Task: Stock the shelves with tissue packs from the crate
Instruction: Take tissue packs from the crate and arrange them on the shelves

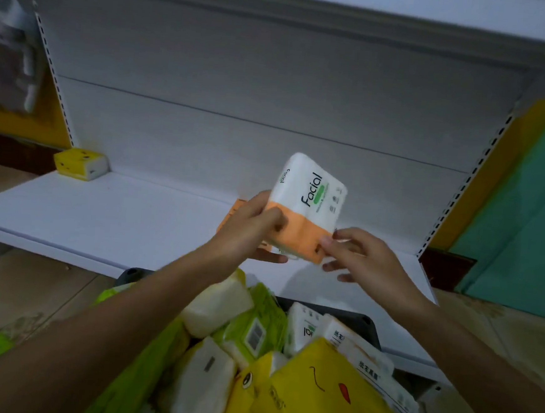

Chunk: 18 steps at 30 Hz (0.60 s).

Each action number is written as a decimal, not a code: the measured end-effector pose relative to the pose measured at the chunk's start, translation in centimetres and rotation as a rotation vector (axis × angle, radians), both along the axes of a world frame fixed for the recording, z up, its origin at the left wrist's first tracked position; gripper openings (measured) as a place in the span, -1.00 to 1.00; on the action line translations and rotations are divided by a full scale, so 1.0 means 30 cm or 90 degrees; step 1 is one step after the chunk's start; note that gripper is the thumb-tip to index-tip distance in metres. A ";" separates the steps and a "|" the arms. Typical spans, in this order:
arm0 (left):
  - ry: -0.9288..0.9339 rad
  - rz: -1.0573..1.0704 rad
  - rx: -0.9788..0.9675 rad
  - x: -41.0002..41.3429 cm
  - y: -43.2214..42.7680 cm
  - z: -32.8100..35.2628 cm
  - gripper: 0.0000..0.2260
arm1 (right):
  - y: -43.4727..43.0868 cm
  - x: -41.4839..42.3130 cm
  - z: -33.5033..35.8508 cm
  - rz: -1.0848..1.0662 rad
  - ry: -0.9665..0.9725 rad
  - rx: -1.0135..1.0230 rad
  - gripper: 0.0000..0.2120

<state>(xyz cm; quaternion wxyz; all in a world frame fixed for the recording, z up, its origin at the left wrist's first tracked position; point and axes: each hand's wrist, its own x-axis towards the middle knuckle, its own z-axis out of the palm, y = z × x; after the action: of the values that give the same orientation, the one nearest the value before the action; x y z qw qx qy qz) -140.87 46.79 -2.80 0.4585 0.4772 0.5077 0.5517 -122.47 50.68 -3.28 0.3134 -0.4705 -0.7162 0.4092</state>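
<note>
Below both forearms, the dark crate (366, 324) holds a loose heap of tissue packs (254, 332). A yellow cartoon-face pack (331, 396) lies uppermost, beneath the right wrist. Above the crate, the left hand (246, 233) grips the orange lower-left end of the white-and-orange "Facial" pack (310, 202), thumb on its front face. The right hand (362, 255) pinches its lower-right corner. The pack is held tilted in the air over the white shelf (101, 212). Far left of the left hand, a small yellow pack (80, 163) sits at the shelf's rear corner.

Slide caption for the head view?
Restocking: left hand and right hand hold a white-and-orange tissue pack over the shelf, crate below, yellow pack shelved far left.
</note>
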 end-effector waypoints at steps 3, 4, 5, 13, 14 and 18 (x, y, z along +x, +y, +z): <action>0.078 -0.103 -0.021 -0.062 0.022 0.028 -0.67 | 0.031 0.058 0.027 0.064 0.012 0.169 -0.25; 0.109 -0.131 -0.022 -0.070 0.032 0.030 -0.67 | 0.036 0.066 0.034 0.103 0.004 0.199 -0.18; 0.128 -0.143 -0.019 -0.073 0.049 0.025 -0.69 | 0.042 0.069 0.036 0.136 -0.003 0.220 -0.17; 0.154 0.052 0.086 0.030 0.246 -0.077 -0.44 | 0.236 0.063 -0.070 -0.002 0.111 0.271 -0.52; 0.215 0.061 0.094 0.050 0.268 -0.113 -0.35 | 0.270 0.061 -0.097 -0.016 0.130 0.257 -0.53; 0.317 0.086 0.112 0.109 0.330 -0.245 -0.17 | 0.409 0.049 -0.239 -0.039 0.173 0.192 -0.54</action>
<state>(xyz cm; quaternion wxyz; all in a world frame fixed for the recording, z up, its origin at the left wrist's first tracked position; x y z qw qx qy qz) -137.61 56.70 -10.16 0.2384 0.6015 0.5855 0.4884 -121.01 62.94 -10.45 0.4867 -0.3801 -0.7057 0.3473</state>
